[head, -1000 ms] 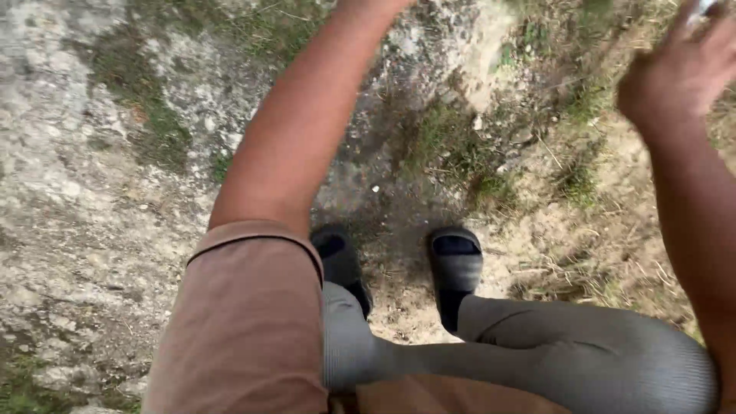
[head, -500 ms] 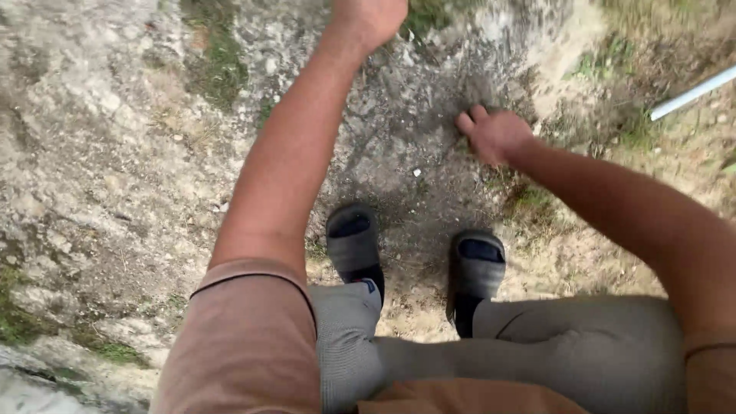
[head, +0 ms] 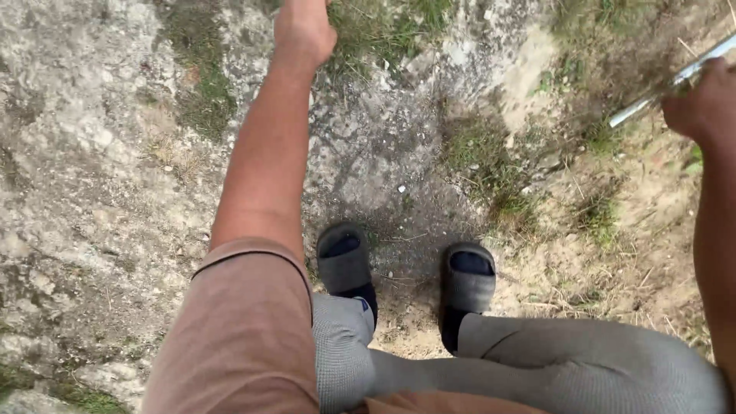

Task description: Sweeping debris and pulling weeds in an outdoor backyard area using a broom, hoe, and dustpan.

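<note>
Down near me on the rocky ground (head: pixel 100 192) stand my two dark slippers (head: pixel 345 261), with grass (head: pixel 491 165) beyond. Far right, my right hand (head: pixel 701 107) is wrapped around a thin pale rod (head: pixel 652 98). Far up, my left hand (head: pixel 303 31) holds nothing I can see.

The pipe (head: pixel 665 86) at the far right is pale grey, almost white, and shiny. The right hand (head: pixel 704 107) is on it.

The two slippers (head: pixel 345 261) near the middle are dark grey, and black inside. The trousers (head: pixel 583 360) are grey with a pattern of tiny checks. The sleeve (head: pixel 241 330) at the near left is a dusty pinkish brown.

The rock (head: pixel 69 153) on the left is light grey with white and tan spots. In the middle it turns dark grey. The grass (head: pixel 491 165) is green with dry yellow bits. The dirt (head: pixel 613 253) on the right is sandy tan.
</note>
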